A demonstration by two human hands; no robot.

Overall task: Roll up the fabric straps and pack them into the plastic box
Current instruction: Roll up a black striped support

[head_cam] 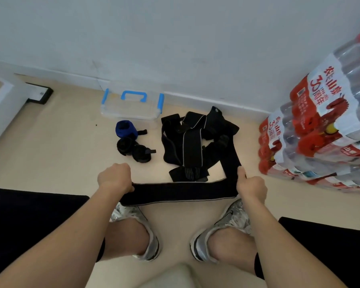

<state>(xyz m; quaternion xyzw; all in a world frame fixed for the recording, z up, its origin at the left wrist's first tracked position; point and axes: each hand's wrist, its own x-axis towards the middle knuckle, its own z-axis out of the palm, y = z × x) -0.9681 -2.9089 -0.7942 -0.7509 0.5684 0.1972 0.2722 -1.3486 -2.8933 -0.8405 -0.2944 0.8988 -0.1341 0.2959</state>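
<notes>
The left hand (114,177) and right hand (250,187) each clench one black strap (175,193) stretched across the near floor, and because its tail runs into the tangled pile (197,142) right of the far plastic box (131,104), rolling could snag or wind crooked.

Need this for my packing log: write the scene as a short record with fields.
left grip: holds the end of the stretched strap
right grip: holds that strap at its bend
stretched strap: black, taut between both grips
loose straps: black tangle on the floor
rolled straps: one blue, two black, left of the tangle
box: clear, blue handle, by the wall
nearby: bottled water packs at right
</notes>
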